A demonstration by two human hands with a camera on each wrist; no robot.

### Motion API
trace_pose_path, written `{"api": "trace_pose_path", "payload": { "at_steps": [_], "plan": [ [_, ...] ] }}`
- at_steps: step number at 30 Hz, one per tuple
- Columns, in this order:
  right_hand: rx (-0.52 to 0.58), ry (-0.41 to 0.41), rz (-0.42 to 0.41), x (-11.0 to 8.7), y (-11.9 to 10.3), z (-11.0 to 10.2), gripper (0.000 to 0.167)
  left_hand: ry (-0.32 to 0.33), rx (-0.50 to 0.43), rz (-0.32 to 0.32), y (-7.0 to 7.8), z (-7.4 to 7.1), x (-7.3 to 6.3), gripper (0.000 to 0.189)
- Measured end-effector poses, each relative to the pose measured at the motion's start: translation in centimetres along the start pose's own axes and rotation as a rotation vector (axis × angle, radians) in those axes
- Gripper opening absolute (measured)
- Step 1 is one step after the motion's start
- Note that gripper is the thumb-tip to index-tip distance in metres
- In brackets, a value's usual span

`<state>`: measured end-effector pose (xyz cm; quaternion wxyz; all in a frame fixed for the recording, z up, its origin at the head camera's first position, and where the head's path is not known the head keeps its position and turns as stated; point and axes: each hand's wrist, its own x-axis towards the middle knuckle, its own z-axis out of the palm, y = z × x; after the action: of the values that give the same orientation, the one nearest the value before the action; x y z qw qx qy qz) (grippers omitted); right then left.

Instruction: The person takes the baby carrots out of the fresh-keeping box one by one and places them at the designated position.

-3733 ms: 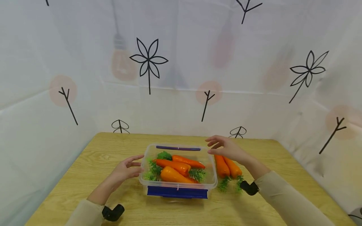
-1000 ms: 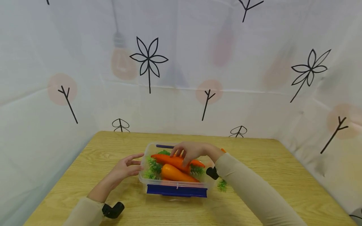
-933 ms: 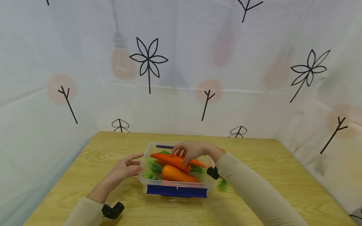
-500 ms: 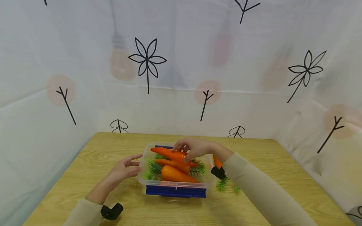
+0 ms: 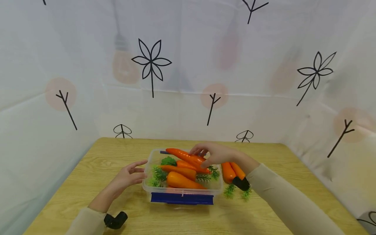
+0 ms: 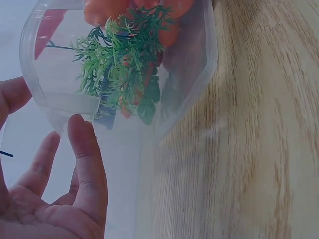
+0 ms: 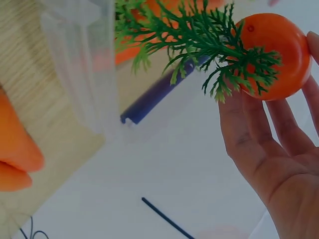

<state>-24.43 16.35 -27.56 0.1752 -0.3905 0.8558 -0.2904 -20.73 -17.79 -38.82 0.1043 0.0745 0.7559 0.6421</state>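
Note:
My right hand [image 5: 215, 152] grips an orange carrot [image 5: 185, 156] by its thick end, held above the clear plastic box [image 5: 217, 188]. In the right wrist view the carrot's round end [image 7: 281, 55] shows between fingers and thumb, its green leafy top [image 7: 219, 47] hanging off it. Several more carrots [image 5: 183, 181] with green tops lie inside the box. My left hand [image 5: 129, 176] stays at the box's left side, fingers extended; in the left wrist view its fingertips [image 6: 79, 124] are right at the box's wall.
Two carrots [image 5: 228, 173] lie on the wooden table [image 5: 117, 150] just right of the box, leafy tops toward me. Blue latch flaps [image 5: 182, 198] stick out at the box's front and back. A white patterned cloth [image 5: 182, 114] stands behind and at both sides.
My right hand first moved from the right into the box and took hold of a carrot. It has since lifted it up and shifted right. The left hand stays in place.

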Motion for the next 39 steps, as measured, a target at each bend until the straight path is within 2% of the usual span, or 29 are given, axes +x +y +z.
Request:
{"api": "trace_pose_path", "payload": {
  "at_steps": [8, 13, 24, 39],
  "plan": [
    [0.072, 0.096, 0.005, -1.8, 1.0, 0.2, 0.049, 0.005, 0.006, 0.005, 0.0, -0.1, -0.1, 0.062],
    [0.149, 0.201, 0.042, -3.0, 1.8, 0.4, 0.049, 0.010, 0.010, 0.000, -0.1, -0.2, -0.1, 0.061],
    [0.195, 0.393, 0.050, -5.3, 3.7, 0.2, 0.051, 0.012, 0.005, 0.002, -0.1, -0.2, -0.2, 0.062],
    [0.293, 0.520, 0.043, -9.0, 5.2, 0.5, 0.053, 0.005, 0.005, 0.012, 0.0, -0.1, 0.0, 0.062]
  ]
}}
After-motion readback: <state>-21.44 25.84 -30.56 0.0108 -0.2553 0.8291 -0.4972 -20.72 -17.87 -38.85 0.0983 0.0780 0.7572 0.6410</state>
